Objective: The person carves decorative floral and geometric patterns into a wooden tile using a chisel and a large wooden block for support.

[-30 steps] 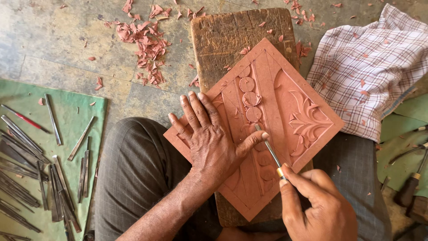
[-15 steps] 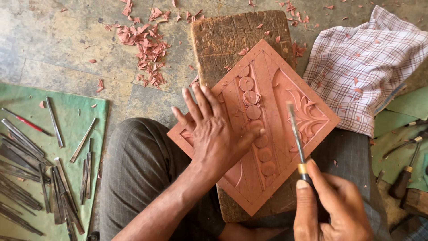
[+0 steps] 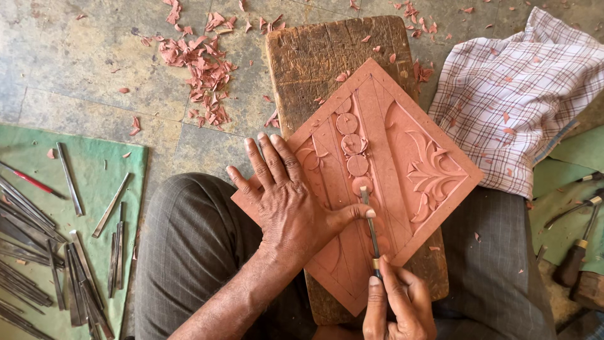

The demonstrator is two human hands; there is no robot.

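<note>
A square reddish carved panel (image 3: 402, 157), with round discs and a leaf motif cut into it, lies cornerwise on a worn wooden board (image 3: 314, 56) across my lap. My left hand (image 3: 286, 201) presses flat on the panel's left part, its thumb against a thin metal chisel (image 3: 370, 226). My right hand (image 3: 396, 302) grips the chisel's handle end near the panel's lower edge. The blade tip rests just below the lowest disc.
Several metal carving tools (image 3: 75, 252) lie on a green mat (image 3: 119, 160) at the left. Reddish shavings (image 3: 201, 63) are scattered on the stone floor. A checked cloth (image 3: 522, 94) lies at the right, with wooden-handled tools (image 3: 576, 252) below it.
My right hand lifted the chisel over to the leaf motif, then brought it back left to the disc column. My left thumb has closed against the blade again.
</note>
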